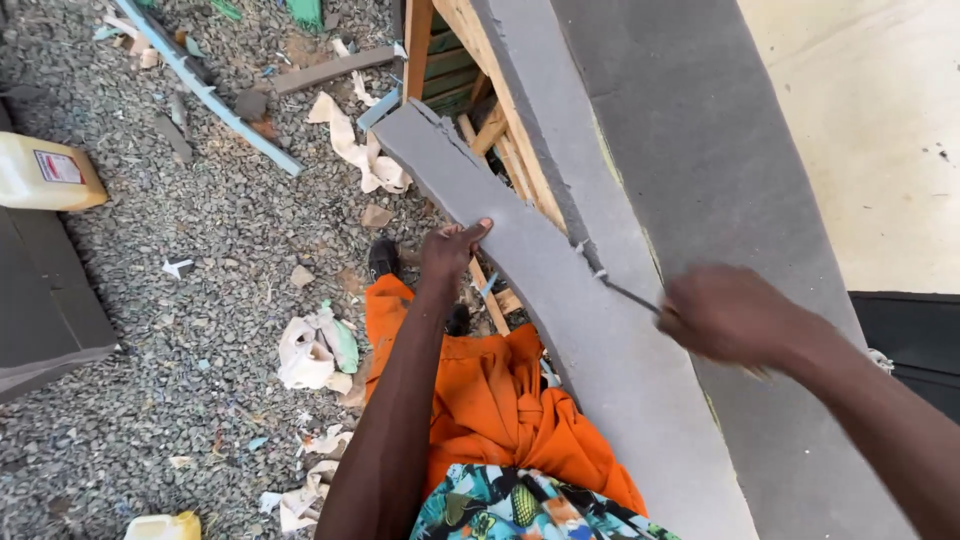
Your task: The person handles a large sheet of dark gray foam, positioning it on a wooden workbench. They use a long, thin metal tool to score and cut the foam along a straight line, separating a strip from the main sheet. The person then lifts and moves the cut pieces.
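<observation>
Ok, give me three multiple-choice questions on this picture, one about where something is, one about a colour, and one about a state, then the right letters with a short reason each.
1. Where does the left hand rest?
A. on the edge of the cut grey foam strip
B. on the yellow jug
C. on the gravel

2. What colour are the trousers seen below the arms?
A. grey
B. orange
C. white

3. What is the state of the right hand?
A. open and empty
B. flat on the foam
C. closed around a thin blade at the cut in the foam

Answers:
1 A, the fingers lie on the strip's edge.
2 B, the cloth is bright orange.
3 C, the fist is shut, blurred, with the blade reaching the slit.
</observation>
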